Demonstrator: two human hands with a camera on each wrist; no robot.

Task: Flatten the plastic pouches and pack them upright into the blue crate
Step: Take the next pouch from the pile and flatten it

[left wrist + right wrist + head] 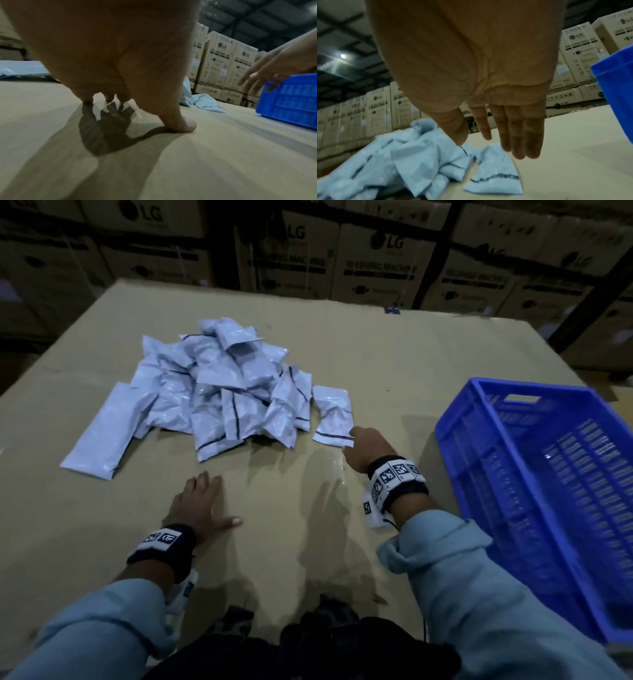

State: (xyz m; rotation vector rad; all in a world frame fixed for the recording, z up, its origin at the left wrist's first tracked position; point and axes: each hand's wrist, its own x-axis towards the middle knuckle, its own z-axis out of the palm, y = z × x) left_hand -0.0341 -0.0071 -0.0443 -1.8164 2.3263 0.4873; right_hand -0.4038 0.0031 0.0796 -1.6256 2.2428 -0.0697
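The right hand [363,448] reaches with straight, released fingers [518,135] over the nearest pouch [334,416], which lies just beyond the fingertips and apart from the heap of pouches [219,385], likely because a lone one is easiest to lift out and flatten. The left hand [198,505] rests spread and flat on the cardboard table [428,364], grasping nothing, seemingly as a brace. The blue crate [534,460] sits to the right of the reaching fingers, holding no pouches yet. Stacked cartons [380,265] behind read "LG" and "WASHING MACHINE".
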